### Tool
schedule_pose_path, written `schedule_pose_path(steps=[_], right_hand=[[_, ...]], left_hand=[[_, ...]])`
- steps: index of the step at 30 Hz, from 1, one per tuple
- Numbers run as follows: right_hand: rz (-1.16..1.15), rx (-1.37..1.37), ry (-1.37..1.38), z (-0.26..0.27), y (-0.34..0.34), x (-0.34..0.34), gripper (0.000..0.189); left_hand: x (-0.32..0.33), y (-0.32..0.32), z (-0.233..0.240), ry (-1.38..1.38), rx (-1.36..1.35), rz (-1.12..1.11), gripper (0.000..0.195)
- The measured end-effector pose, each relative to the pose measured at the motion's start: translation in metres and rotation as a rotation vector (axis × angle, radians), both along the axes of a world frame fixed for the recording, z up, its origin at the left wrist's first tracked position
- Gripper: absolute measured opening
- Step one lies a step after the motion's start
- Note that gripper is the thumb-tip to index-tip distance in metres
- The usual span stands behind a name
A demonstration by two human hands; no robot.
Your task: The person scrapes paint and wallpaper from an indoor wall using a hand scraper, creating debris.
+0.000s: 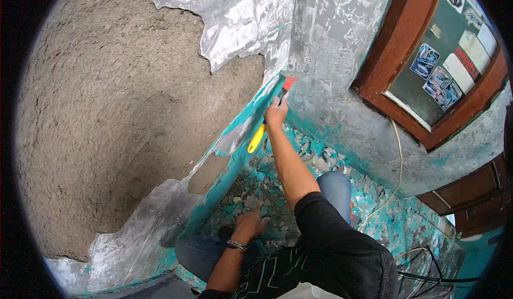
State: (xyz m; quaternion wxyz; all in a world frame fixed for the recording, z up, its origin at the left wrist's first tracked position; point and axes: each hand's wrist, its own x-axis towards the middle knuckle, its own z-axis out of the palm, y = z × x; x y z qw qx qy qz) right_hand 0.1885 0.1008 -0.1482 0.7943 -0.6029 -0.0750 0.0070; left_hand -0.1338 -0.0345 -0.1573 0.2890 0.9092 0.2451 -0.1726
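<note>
My right hand (276, 112) is closed round the handle of a scraper (256, 138) with a yellow grip end, a black middle and a red part near the blade. Its blade end lies against the wall close to the inner corner, where turquoise paint (264, 102) remains on a low strip. To the left, layers of grey-white coating (244, 18) end in a ragged edge against bare rough plaster (120, 98). My left hand (249, 223), with a chain bracelet at the wrist, hangs low over the paint flakes, fingers apart and holding nothing that I can see.
Turquoise and grey paint chips (316, 151) litter the floor around my knees. A brown wooden frame (400, 116) with a dark, stickered panel is on the right wall. A pale cable (400, 159) hangs below it; black wires (433, 275) lie at lower right.
</note>
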Motion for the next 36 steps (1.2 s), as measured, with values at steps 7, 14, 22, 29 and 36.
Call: schedule_pose_path(steps=[7,14,22,29,36], right_hand=[[-0.277,-0.23,-0.262,0.03,0.012,-0.003,0.059],[-0.244,-0.352,-0.343,0.019,-0.013,-0.003,0.056],[-0.271,-0.264,-0.399,-0.007,-0.018,0.048,0.052],[0.152,0.069,0.021,0.025,-0.039,0.016,0.049],[0.439,-0.226,-0.085,0.029,-0.119,-0.079,0.054]], left_hand=[[0.0,0.003,0.001,-0.173,0.027,-0.009,0.065],[-0.001,0.001,0.004,-0.068,0.076,-0.037,0.066],[0.008,-0.001,0.02,0.003,0.034,-0.048,0.068],[0.006,-0.002,0.018,0.024,0.018,-0.036,0.067],[0.032,-0.005,0.029,0.076,-0.082,-0.023,0.068]])
